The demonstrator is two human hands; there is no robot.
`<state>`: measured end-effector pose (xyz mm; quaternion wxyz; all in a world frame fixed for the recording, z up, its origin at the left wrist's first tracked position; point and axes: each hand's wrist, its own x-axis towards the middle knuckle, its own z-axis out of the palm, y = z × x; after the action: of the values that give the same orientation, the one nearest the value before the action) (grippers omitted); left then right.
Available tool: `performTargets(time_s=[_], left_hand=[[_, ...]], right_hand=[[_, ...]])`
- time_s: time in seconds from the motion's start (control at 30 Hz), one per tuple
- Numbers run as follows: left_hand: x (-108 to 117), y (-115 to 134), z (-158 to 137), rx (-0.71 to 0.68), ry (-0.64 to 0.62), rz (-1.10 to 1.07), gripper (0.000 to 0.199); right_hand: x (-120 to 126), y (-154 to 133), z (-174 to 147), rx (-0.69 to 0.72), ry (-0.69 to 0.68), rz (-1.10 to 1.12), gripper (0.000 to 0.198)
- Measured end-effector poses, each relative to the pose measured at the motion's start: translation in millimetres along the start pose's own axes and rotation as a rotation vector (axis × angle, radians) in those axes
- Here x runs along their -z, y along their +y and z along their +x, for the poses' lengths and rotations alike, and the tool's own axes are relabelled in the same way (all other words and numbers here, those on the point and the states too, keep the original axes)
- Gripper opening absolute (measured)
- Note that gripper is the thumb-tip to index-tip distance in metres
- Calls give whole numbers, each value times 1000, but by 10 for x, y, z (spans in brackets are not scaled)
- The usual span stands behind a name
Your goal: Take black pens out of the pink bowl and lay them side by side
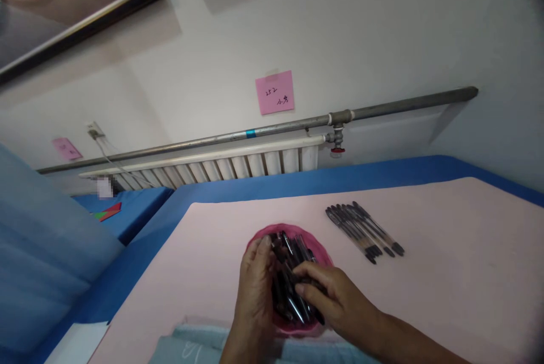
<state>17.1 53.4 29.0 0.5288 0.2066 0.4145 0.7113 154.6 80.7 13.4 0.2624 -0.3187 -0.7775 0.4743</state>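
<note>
A round pink basket [323,256] full of dark pens [293,248] sits on the pink sheet. My left hand [256,273] is at the basket's left side, its fingers closed together beside the pen ends; what lies inside them is hidden. Over the right part of the basket, my right hand [331,296] pinches a dark pen [317,284] between thumb and fingers. To the right of the basket, a row of several clear-barrelled pens with black caps [359,231] lies side by side on the sheet.
The pink sheet [446,250] covers a blue table [408,168]. Pale blue-green cloth [191,344] lies at the near edge, white paper [76,344] at lower left. A blue curtain [46,262] hangs left. A radiator [229,165] and pipe [382,111] run along the wall behind.
</note>
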Motion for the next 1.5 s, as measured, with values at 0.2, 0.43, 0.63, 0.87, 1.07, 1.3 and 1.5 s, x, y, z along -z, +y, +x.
performTargets(time_s=[0.2,0.43,0.63,0.87,1.07,1.3,1.5], left_hand=[[23,29,10,30,-4,-16,19],[24,15,2,23,6,37,24],[12,48,0,57,-26,11,23],[18,43,1,73,0,-20,23],[28,44,-3,88,-29,-46,26],[29,55,4,76,-30,-44,20],[21,47,8,65,-6,-18,24]], right_hand=[[-12,23,4,-6,12,-2,12],[-5,14,1,11,13,-11,12],[4,-4,-2,-4,25,-10,12],[-1,-3,0,-7,0,1,12],[17,-21,-9,1,-11,8,14],[26,-29,3,-5,-19,38,13],[31,-40,-2,12,-30,49,13]])
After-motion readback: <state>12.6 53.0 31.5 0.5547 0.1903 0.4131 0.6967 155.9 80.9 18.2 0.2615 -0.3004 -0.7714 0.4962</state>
